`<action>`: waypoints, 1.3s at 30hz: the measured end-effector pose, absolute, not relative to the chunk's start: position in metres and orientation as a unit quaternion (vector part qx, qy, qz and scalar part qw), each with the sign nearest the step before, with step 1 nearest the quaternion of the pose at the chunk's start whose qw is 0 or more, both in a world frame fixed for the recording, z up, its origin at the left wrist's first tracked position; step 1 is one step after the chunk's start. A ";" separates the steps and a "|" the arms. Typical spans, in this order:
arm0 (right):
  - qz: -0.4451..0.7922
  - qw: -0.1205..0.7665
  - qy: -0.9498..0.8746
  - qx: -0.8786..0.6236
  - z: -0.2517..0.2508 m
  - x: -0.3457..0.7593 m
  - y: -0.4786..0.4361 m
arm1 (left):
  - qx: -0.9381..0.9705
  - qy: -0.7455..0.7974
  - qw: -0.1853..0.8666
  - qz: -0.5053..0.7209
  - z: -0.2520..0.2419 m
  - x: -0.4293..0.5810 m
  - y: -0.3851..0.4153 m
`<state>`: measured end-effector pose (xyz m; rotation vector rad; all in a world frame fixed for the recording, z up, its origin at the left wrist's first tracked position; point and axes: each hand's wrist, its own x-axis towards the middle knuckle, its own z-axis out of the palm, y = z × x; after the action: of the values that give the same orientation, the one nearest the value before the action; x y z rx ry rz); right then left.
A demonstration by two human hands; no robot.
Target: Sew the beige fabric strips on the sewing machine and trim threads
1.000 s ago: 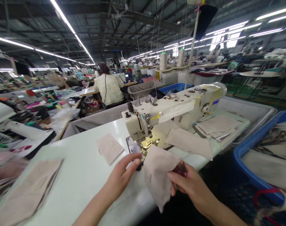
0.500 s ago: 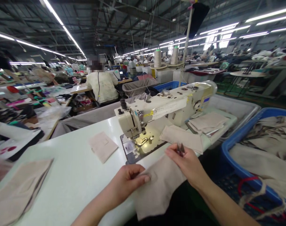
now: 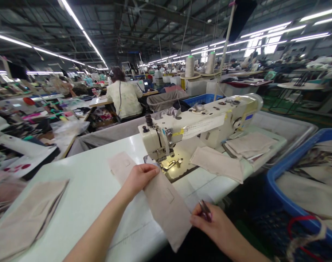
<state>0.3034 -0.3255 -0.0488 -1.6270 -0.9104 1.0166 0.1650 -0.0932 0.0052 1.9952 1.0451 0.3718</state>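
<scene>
A beige fabric piece (image 3: pixel 166 207) with a small stitched rectangular mark slants across the front of the table. My left hand (image 3: pixel 140 178) pinches its upper edge, close to the needle area of the sewing machine (image 3: pixel 157 142). Small dark thread snips (image 3: pixel 205 209) stick up from my right hand (image 3: pixel 215 222), whose fingers are closed around them. That hand's fingertips are at the fabric's lower right corner; whether they grip it I cannot tell. Behind my left hand lies another beige piece (image 3: pixel 120 163), partly covered.
Folded beige fabric (image 3: pixel 29 218) lies at the table's left. More pieces (image 3: pixel 217 163) rest right of the needle, with a stack (image 3: pixel 249 145) farther right. A blue basket (image 3: pixel 275 185) of cloth stands at the right. A person (image 3: pixel 124 96) sits beyond the machine.
My left hand has moved up and forward to the machine's needle end, drawing the fabric onto the table. My right hand has come down and nearer, still with the snips. The view has shifted slightly.
</scene>
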 end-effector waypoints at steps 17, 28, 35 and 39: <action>0.099 0.397 -0.725 -0.554 -0.064 0.315 -0.322 | 0.870 0.400 0.268 0.108 -0.014 0.188 -0.078; -0.014 0.282 -0.762 -0.582 -0.066 0.311 -0.314 | 0.862 0.438 0.241 0.079 -0.017 0.194 -0.066; -0.003 0.255 -0.751 -0.609 -0.069 0.303 -0.312 | 0.862 0.454 0.215 0.072 -0.016 0.199 -0.066; -0.012 0.248 -0.752 -0.611 -0.068 0.302 -0.311 | 0.863 0.454 0.210 0.070 -0.016 0.199 -0.065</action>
<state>0.3022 -0.3107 -0.0676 -1.6657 -2.0486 -0.0325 0.1994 -0.0651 -0.0165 2.3996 1.2621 0.1954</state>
